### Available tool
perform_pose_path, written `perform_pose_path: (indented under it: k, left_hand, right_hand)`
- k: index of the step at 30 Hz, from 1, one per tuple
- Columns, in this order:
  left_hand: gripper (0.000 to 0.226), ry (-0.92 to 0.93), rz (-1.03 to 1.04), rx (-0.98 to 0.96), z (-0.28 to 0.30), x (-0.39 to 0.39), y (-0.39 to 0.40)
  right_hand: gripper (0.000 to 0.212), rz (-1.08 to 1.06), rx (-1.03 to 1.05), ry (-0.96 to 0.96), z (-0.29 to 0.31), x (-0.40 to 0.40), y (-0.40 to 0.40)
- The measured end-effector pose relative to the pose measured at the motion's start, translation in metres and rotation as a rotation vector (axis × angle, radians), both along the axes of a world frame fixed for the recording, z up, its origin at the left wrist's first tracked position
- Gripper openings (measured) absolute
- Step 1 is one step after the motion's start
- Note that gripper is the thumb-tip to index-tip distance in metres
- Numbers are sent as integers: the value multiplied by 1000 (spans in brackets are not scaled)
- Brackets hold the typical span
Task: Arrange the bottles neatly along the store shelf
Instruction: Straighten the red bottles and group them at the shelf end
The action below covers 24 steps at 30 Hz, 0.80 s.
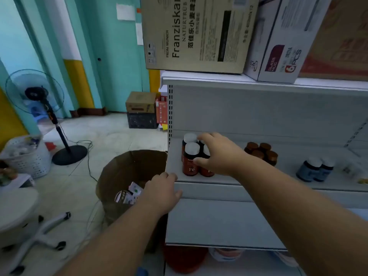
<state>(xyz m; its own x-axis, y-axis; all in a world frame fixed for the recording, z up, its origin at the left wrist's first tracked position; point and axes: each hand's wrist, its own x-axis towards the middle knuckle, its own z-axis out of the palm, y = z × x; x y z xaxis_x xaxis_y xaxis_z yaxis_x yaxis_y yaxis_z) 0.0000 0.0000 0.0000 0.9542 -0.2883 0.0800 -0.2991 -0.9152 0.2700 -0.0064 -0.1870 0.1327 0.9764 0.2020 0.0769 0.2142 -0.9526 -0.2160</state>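
**Hands at the shelf edge**

The left hand (162, 193) rests with relaxed fingers on the shelf (209, 191) lip, above a cardboard box (119, 168). The right hand (216, 154) grips the red bottles (190, 159) at the shelf's left end. Brown bottles (261, 152) and blue bottles (315, 169) stand farther right.

Pedestal fan (35, 94), white laundry basket (29, 156), cardboard boxes (196, 32) overhead.
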Motion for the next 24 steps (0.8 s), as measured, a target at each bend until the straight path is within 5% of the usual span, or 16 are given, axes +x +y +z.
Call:
perform_pose_path:
  k: [7,14,24]
  left_hand:
    - [53,-89,33,-44,-29,27,-16]
    - [53,-203,67,-64,-36,36,-24]
    - [59,-57,62,-248,-20,50,-25]
  right_hand:
    - [55,120,-26,-76,-28,60,-6]
    - [29,140,-262,-174,-59,96,2]
    - [24,71,17,-153,-37,87,1]
